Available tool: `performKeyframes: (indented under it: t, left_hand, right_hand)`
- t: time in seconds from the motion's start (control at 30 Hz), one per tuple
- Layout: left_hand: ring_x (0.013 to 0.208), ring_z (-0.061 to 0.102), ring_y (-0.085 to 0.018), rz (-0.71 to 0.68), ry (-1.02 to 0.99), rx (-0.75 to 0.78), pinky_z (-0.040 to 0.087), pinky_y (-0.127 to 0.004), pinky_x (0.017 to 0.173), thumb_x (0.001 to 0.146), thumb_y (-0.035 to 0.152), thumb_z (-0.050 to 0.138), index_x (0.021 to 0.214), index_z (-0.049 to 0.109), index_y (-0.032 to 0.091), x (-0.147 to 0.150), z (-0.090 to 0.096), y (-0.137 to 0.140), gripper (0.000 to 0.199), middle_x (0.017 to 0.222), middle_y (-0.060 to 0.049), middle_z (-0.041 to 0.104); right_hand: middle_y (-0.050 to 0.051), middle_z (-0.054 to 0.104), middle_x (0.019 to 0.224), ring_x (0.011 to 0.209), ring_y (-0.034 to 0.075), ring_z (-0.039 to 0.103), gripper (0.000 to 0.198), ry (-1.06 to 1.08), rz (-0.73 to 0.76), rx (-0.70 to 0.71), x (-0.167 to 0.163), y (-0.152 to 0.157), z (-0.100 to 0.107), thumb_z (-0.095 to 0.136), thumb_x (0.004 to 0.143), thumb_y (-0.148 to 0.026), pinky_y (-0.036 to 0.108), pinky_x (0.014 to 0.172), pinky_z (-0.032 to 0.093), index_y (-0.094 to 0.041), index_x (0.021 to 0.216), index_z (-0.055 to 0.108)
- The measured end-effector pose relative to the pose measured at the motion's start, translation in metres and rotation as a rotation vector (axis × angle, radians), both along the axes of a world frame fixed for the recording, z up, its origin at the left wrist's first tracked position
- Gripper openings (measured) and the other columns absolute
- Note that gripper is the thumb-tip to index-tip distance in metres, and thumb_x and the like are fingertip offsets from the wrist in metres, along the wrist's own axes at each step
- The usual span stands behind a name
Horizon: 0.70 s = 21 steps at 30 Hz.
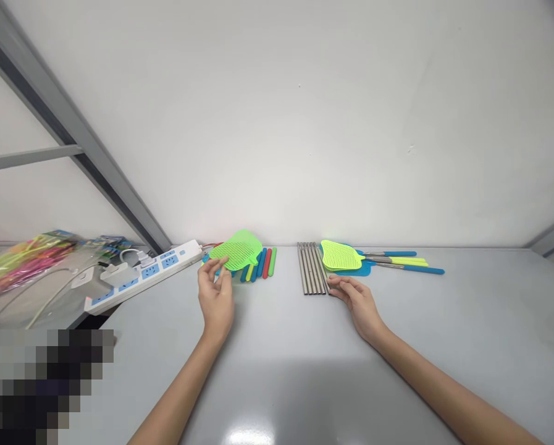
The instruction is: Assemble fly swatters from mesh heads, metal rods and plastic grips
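Note:
My left hand [217, 301] is closed at the near left edge of a green fly swatter head [239, 252], a perforated paddle with a short socket pointing right. Blue shows beneath this head. Just right of it lie several coloured handle grips [266, 264] in blue, yellow, red and green. My right hand [359, 304] pinches the near end of the rightmost metal rod [324, 275], beside a row of several steel rods [309, 269]. Behind that hand, fly swatters with yellow-green [341, 256] and blue heads lie stacked, their blue and yellow handles [420, 269] pointing right.
A white power strip [184, 253] with plugged-in chargers lies at the left. Beyond it are clear bags of colourful items [36, 259]. A grey metal frame [114, 179] rises at the left, and a white wall [304, 123] stands behind the grey table [277, 383].

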<state>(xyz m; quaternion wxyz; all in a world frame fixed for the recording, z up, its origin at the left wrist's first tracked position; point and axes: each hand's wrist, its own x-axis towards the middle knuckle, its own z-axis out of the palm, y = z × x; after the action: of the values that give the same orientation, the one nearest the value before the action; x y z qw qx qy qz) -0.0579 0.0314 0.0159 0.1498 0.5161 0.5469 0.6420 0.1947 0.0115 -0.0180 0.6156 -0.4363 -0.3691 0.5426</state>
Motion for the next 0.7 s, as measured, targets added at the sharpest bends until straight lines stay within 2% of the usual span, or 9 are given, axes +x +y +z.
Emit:
performKeyframes:
  t: [0.23,0.37,0.43,0.57,0.7]
  left_hand:
    - [0.098,0.05,-0.015,-0.067,-0.13,-0.001,0.041,-0.024,0.068,0.075,0.023,0.048,0.101,0.038,0.022,0.013,0.006,-0.01,0.028,0.105,-0.008,0.056]
    - [0.077,0.057,-0.012,-0.106,-0.143,-0.023,0.038,-0.019,0.05,0.074,0.024,0.05,0.102,0.037,0.022,0.019,0.007,-0.016,0.031,0.103,-0.008,0.057]
    - [0.071,0.057,-0.011,-0.137,-0.139,-0.037,0.036,-0.018,0.046,0.074,0.024,0.05,0.103,0.036,0.022,0.022,0.007,-0.019,0.032,0.102,-0.008,0.058]
    - [0.079,0.058,-0.015,-0.199,-0.148,-0.043,0.044,-0.025,0.06,0.074,0.023,0.05,0.102,0.036,0.02,0.024,0.006,-0.022,0.032,0.095,-0.008,0.06]
    - [0.081,0.059,-0.018,-0.337,-0.193,-0.007,0.043,-0.036,0.076,0.075,0.022,0.05,0.101,0.035,0.019,0.026,0.005,-0.024,0.03,0.09,-0.007,0.06]
  right_hand:
    - [0.007,0.061,0.088,0.097,0.021,0.049,0.015,-0.002,-0.01,-0.008,-0.001,0.0,0.002,0.054,0.068,-0.026,0.033,0.079,0.044,-0.016,0.068,0.065]
    - [0.007,0.061,0.088,0.095,0.021,0.05,0.015,0.004,-0.008,-0.01,-0.001,0.0,0.003,0.055,0.068,-0.027,0.032,0.078,0.044,-0.017,0.067,0.065]
    - [0.006,0.061,0.087,0.094,0.02,0.051,0.014,0.003,-0.008,-0.013,-0.001,-0.001,0.003,0.055,0.067,-0.028,0.032,0.078,0.044,-0.017,0.066,0.064]
    - [0.006,0.061,0.085,0.091,0.02,0.052,0.015,-0.005,-0.005,-0.015,0.0,0.0,0.003,0.055,0.067,-0.028,0.031,0.076,0.045,-0.017,0.066,0.063]
    - [0.006,0.06,0.085,0.089,0.02,0.053,0.015,-0.015,-0.006,-0.012,0.0,0.0,0.001,0.054,0.069,-0.027,0.031,0.076,0.045,-0.016,0.068,0.063]
